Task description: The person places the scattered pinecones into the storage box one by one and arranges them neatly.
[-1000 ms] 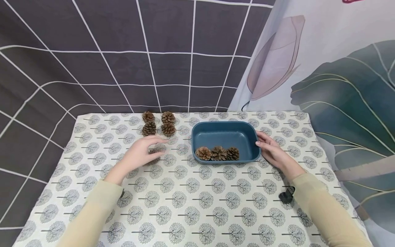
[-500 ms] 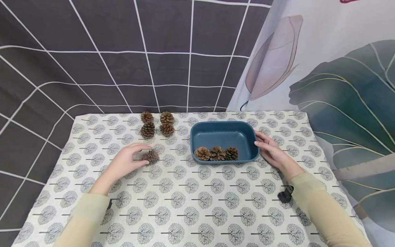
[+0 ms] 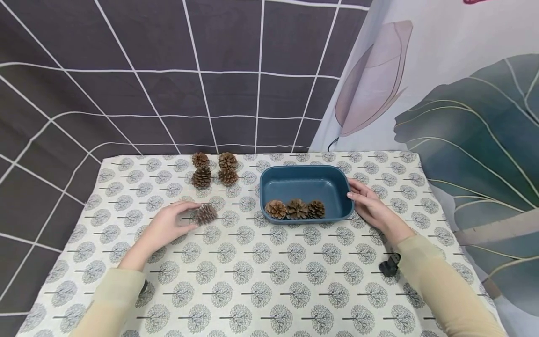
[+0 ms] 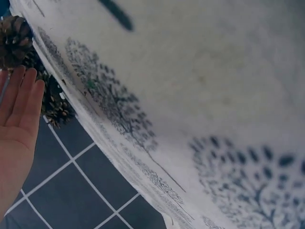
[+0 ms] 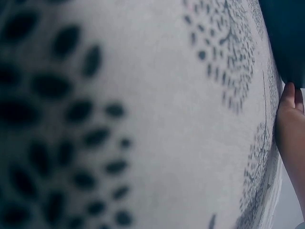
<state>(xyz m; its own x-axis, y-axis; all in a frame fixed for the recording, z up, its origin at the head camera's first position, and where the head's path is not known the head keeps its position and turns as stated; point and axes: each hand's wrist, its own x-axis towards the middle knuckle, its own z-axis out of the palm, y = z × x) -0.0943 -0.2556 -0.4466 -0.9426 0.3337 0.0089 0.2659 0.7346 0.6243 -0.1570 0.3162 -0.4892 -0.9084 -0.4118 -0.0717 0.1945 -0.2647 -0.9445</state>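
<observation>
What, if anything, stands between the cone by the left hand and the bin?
Nothing visible: only cloth lies between the cone and the bin. The bin's left wall would likely need clearing from above. Inside, three cones line the near side; the right hand is at the bin's right end, off that path.

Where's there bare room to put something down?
In the bin, it's bare behind the three cones. On the cloth, there's a big patch in front of the bin, between the sleeves, and a smaller one between bin and lone cone. It's crowded at the back left, where four cones bunch.
</observation>
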